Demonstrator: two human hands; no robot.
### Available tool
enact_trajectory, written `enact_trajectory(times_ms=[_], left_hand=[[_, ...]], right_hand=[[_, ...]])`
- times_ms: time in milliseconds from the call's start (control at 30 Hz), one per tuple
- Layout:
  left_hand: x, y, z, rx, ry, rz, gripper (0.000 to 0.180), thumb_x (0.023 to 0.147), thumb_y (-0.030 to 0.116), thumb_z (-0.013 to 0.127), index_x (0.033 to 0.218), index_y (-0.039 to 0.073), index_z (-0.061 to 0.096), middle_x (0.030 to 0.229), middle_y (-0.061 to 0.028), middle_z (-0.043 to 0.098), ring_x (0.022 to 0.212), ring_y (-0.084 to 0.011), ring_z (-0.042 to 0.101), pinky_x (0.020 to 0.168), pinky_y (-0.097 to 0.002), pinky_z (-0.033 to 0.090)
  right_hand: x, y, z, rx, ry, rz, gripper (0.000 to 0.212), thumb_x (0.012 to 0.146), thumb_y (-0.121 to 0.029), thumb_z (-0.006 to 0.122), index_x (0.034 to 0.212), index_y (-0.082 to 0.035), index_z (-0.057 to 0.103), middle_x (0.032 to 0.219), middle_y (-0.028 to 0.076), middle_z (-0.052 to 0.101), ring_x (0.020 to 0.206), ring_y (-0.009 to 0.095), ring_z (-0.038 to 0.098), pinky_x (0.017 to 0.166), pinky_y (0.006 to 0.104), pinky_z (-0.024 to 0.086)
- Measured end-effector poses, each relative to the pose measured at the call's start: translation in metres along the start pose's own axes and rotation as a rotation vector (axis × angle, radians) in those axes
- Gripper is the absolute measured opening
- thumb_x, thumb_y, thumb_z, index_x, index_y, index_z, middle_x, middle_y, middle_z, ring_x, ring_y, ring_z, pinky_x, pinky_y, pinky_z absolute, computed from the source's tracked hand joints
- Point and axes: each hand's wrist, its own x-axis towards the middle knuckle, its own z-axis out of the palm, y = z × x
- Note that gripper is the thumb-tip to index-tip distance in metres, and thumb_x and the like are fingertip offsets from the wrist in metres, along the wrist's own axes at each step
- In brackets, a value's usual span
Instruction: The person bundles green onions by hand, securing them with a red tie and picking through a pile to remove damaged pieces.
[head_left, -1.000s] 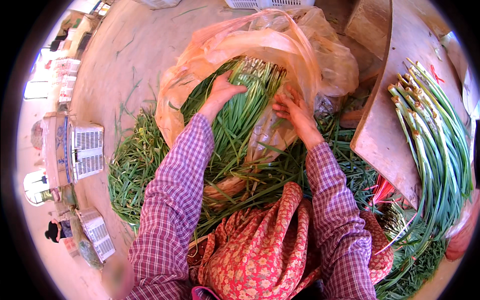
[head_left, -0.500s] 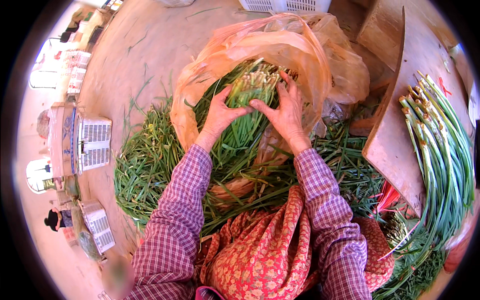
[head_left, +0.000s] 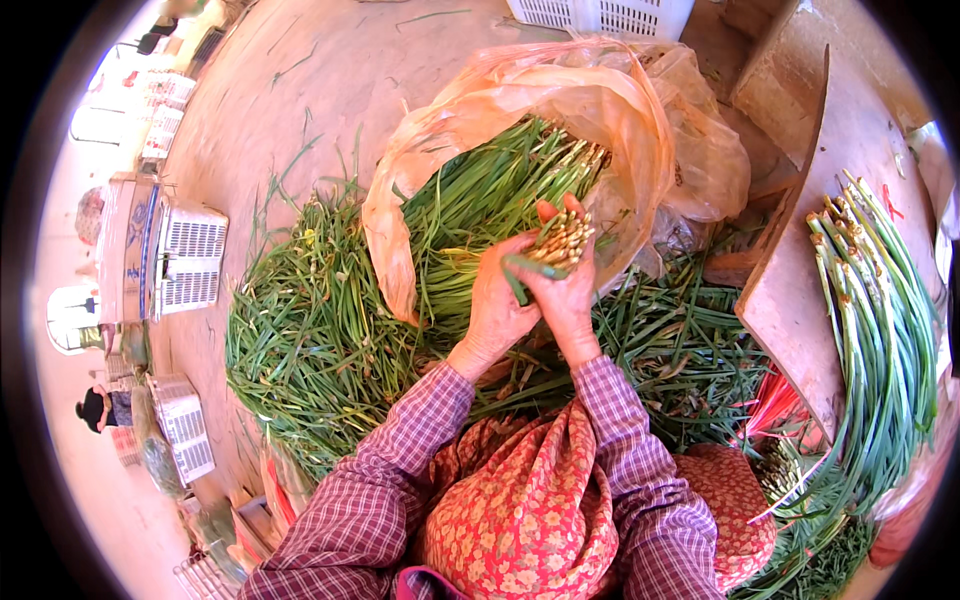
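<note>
Both my hands are closed around a small bunch of garlic chives in front of the plastic bag. My left hand wraps its left side, and my right hand presses against it from the right. The pale stem ends stick up between my fingers, while a green leaf folds over near my thumbs. Just beyond, the orange translucent bag lies with its mouth wide, holding more green chives. The lower part of the held bunch is hidden by my hands.
Loose chives are heaped left of the bag, with more below it. A slanted board at right carries a bundle of long green stalks. Red ties lie beside it. White crates stand at left, and another crate at the far edge.
My hands have drawn back toward me from inside the bag, with the bunch of chives between them. They are now closer together, and the bunch's stem ends tilt to the upper right.
</note>
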Motion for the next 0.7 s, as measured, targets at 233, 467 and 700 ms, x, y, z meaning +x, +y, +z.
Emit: enact_trajectory(times_ms=[233, 467, 700], left_hand=[[0.026, 0.002, -0.032, -0.236, -0.096, 0.012, 0.066, 0.077, 0.02, 0.076, 0.135, 0.003, 0.049, 0.136, -0.0123, 0.051, 0.13, -0.0244, 0.046, 0.112, -0.0392, 0.033], [0.127, -0.021, 0.0, -0.278, -0.285, -0.127, 0.078, 0.081, 0.031, 0.076, 0.144, 0.002, 0.04, 0.144, -0.0158, 0.047, 0.129, -0.0233, 0.046, 0.11, -0.0396, 0.033], [0.141, -0.035, 0.019, -0.423, -0.756, -0.388, 0.064, 0.09, 0.029, 0.068, 0.142, 0.002, 0.042, 0.124, -0.0098, 0.062, 0.109, -0.0136, 0.058, 0.095, -0.0287, 0.046]], right_hand=[[-0.001, 0.009, -0.021, 0.17, 0.149, 0.164, 0.055, 0.077, 0.008, 0.075, 0.125, -0.003, 0.052, 0.112, 0.005, 0.06, 0.107, 0.015, 0.06, 0.092, 0.03, 0.054], [0.0, 0.01, -0.026, 0.127, 0.129, 0.171, 0.052, 0.077, 0.006, 0.076, 0.122, -0.003, 0.053, 0.114, 0.004, 0.06, 0.107, 0.015, 0.06, 0.093, 0.0298, 0.053], [-0.006, 0.011, -0.025, 0.054, 0.122, 0.118, 0.053, 0.076, 0.005, 0.077, 0.122, -0.002, 0.052, 0.116, 0.005, 0.058, 0.107, 0.015, 0.06, 0.093, 0.0303, 0.054]])
